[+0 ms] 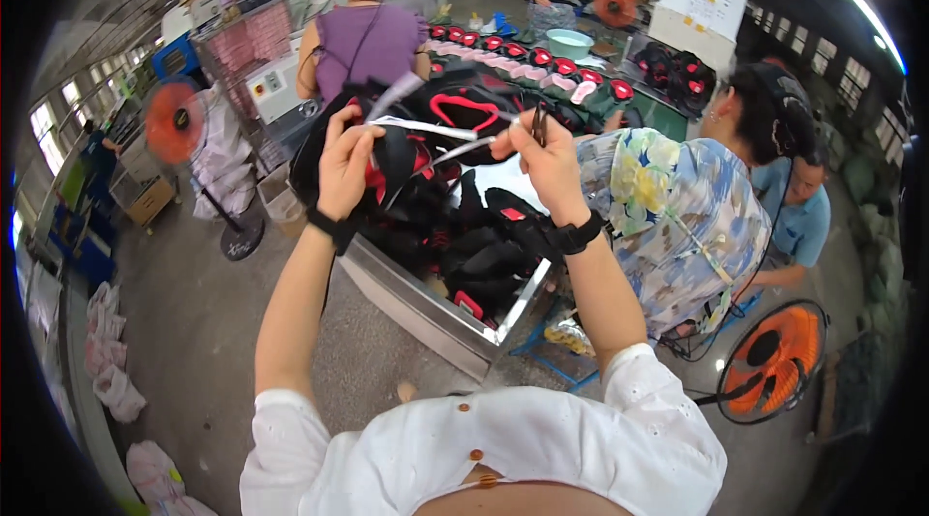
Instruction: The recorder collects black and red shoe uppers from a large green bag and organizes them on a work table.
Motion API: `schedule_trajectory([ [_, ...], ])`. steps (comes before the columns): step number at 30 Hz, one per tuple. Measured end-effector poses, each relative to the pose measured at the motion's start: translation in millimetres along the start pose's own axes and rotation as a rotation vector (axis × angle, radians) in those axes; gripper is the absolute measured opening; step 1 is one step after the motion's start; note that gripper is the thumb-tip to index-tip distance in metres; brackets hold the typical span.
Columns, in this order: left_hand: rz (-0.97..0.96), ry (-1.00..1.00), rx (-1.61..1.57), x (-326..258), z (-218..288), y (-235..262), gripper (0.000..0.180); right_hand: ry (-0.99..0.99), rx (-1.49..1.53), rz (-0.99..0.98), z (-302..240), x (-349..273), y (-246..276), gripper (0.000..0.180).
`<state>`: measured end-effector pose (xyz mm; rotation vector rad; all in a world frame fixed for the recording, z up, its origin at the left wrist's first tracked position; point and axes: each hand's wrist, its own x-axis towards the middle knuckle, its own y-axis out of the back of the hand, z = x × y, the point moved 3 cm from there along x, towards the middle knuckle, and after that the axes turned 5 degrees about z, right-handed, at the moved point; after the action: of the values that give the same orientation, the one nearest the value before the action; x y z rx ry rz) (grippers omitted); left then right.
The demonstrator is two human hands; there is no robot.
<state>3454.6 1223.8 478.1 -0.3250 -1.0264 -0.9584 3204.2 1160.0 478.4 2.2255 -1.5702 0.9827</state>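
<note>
My left hand [346, 160] is closed in a pinch on a thin white strip [426, 126] stretched between my two hands. It could be a lace or ribbon; I cannot tell which. At the strip's other end, my right hand [550, 170] is closed, thumb and finger together. A small dark tool [539, 124], perhaps thread snips, shows at those fingers. Just beneath my hands lies a pile of black and red shoe uppers [484, 259] in a metal-edged bin [416, 308]. A red-rimmed opening [464, 112] of one piece shows beyond the strip.
Close on my right sits a person in a floral smock [677, 216], near an orange floor fan [774, 361]. Another fan [176, 121] stands at left. Ahead, a person in purple [360, 46] is beside a line of shoe parts [532, 56] and a pale green basin [569, 44].
</note>
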Motion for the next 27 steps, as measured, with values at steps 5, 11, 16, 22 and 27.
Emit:
schedule_trajectory([
  [5, -0.113, -0.340, 0.197, 39, -149, -90, 0.016, -0.078, -0.918, 0.097, 107, -17, 54, 0.016],
  [11, -0.787, 0.278, 0.435, -32, -350, -161, 0.018, -0.510, -1.530, -0.302, 210, -70, 64, 0.016],
  [16, -0.729, 0.312, 0.513, 1, -439, -179, 0.023, -0.732, -1.541, -0.350, 234, -69, 50, 0.023],
  [22, -0.413, 0.345, 0.178, 60, -486, -155, 0.021, -0.799, -1.570, -0.279, 199, -63, 1, 0.025],
  [27, -0.088, 0.486, -0.455, 136, -389, -88, 0.024, -0.599, -1.449, -0.195, 167, -72, -40, 0.027],
])
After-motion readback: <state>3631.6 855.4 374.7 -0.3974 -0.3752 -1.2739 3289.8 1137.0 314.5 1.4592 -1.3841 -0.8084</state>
